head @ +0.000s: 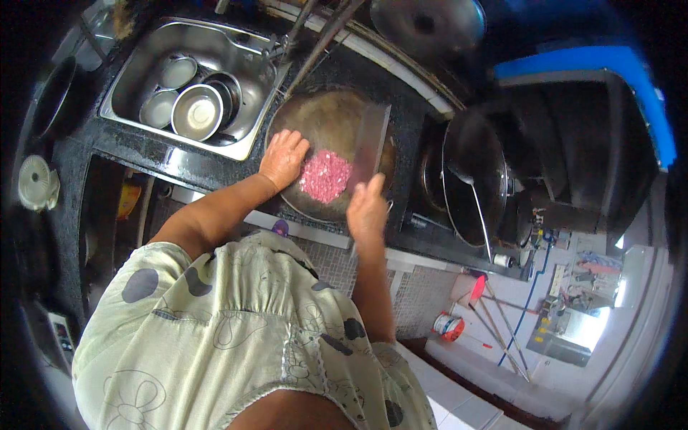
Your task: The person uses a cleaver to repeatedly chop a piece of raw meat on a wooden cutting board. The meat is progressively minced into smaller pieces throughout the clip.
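Note:
A round wooden chopping block [322,115] lies on the dark counter in front of me. On its near half sits a flat mound of minced raw meat [325,176], pink with pale bits. My right hand [367,210] grips a cleaver [372,141] at the block's right side; its broad blade points away from me, just right of the meat, and the handle is hidden in my fingers. My left hand [285,160] rests on the block's left edge, its fingertips close to the meat, and no object shows in it.
Left of the block, a steel sink [145,59] holds several metal bowls [197,112]. To the right stands a large wok [473,215] with a long-handled ladle [480,217] in it. Another pan lid or wok [430,21] is beyond the block. A purple object [280,228] is below the counter edge.

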A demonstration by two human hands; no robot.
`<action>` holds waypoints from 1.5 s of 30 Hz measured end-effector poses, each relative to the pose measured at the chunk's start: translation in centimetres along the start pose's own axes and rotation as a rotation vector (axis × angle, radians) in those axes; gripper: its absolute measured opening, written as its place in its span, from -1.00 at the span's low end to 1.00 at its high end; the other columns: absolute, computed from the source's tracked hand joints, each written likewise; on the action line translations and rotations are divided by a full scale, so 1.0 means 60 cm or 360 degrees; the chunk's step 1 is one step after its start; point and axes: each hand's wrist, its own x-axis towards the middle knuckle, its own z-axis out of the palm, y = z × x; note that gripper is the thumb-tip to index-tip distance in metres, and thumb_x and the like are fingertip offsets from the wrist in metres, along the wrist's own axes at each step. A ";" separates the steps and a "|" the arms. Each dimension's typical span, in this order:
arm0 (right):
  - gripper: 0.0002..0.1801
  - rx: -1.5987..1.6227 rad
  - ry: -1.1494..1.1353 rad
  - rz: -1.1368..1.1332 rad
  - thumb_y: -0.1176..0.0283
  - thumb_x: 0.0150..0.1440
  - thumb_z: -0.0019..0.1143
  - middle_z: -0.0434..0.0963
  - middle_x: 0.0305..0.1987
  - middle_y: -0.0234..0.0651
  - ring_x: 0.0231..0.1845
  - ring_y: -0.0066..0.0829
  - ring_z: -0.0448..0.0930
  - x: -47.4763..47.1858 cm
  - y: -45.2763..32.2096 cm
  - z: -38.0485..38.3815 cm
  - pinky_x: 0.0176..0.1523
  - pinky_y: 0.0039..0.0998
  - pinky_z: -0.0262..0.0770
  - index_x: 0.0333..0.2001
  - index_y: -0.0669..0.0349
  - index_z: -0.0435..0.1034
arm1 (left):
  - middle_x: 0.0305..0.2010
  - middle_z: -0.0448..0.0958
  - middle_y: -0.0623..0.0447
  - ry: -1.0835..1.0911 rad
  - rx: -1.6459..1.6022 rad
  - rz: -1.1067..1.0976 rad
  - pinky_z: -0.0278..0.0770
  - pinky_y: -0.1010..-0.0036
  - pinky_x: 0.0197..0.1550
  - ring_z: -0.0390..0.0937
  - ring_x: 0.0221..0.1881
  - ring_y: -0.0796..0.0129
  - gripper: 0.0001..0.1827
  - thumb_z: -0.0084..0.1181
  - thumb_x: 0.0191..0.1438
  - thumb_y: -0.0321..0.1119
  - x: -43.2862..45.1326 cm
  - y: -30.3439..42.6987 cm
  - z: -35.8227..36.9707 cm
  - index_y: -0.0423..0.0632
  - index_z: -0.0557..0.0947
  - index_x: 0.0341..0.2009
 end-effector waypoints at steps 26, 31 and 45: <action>-0.72 0.0061 -0.0096 0.0102 0.36 0.18 -0.07 0.49 -0.43 0.24 -0.33 0.29 0.51 0.006 0.031 -0.016 -0.27 0.13 0.37 -0.09 0.19 0.12 | -0.30 0.36 -0.07 0.0007 -0.0002 0.0013 0.31 0.22 -0.13 0.32 -0.19 0.03 -0.80 0.01 -0.20 -0.51 0.006 0.001 -0.005 -0.09 0.49 -0.37; -0.64 -0.0101 -0.0395 0.0191 0.32 0.17 -0.05 0.49 -0.38 0.26 -0.27 0.30 0.50 0.020 0.041 -0.036 -0.23 0.10 0.39 -0.03 0.23 0.12 | -0.29 0.37 -0.06 -0.0018 0.0047 0.0005 0.32 0.23 -0.12 0.33 -0.17 0.04 -0.82 0.02 -0.20 -0.50 -0.008 -0.009 -0.008 -0.08 0.49 -0.39; -0.67 -0.0107 -0.0209 0.0185 0.34 0.17 -0.05 0.50 -0.42 0.21 -0.33 0.28 0.51 -0.004 0.033 0.023 -0.30 0.11 0.38 -0.03 0.19 0.16 | -0.30 0.36 -0.06 -0.0009 0.0027 0.0036 0.31 0.25 -0.12 0.33 -0.17 0.03 -0.82 0.01 -0.19 -0.49 0.004 0.002 0.000 -0.06 0.49 -0.38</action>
